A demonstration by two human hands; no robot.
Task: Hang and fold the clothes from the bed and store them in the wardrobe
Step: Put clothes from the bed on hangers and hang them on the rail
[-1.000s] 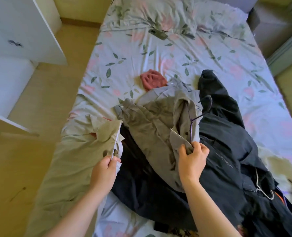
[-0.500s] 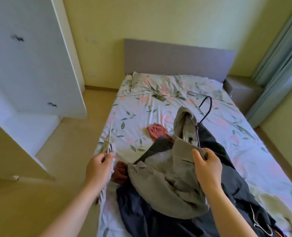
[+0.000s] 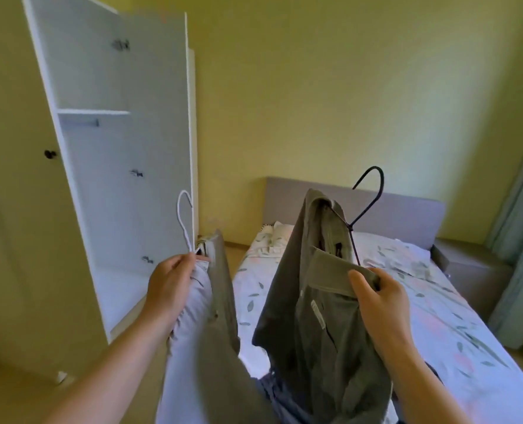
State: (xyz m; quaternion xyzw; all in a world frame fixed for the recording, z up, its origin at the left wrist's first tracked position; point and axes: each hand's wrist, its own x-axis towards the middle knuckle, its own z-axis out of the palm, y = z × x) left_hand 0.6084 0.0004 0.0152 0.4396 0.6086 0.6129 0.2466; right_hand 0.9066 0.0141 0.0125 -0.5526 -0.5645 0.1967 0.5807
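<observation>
Grey shirt [image 3: 321, 316] and pale trousers [image 3: 205, 316], both on hangers, clamped in your right hand [image 3: 379, 298] and left hand [image 3: 171, 280]; next, hook them inside the open wardrobe [image 3: 116, 148].

Bedroom surroundings, as I see them from my head camera

Ahead of me, a plain yellow-green wall [image 3: 330, 87] fills the upper view. Against it stands a grey upholstered headboard [image 3: 407, 212]. To my right of the headboard, touching the wall corner, I note a low grey-brown bedside cabinet [image 3: 471, 270]. At my far right edge hangs a pale blue-green curtain [image 3: 520, 240], reaching down toward the floor. Light wooden floor [image 3: 232, 255] shows in a narrow strip at the wall's foot, and again at my lower left as a dim tan patch [image 3: 15, 393]. A pillow [image 3: 272, 234] in leaf print lies below the headboard.
</observation>
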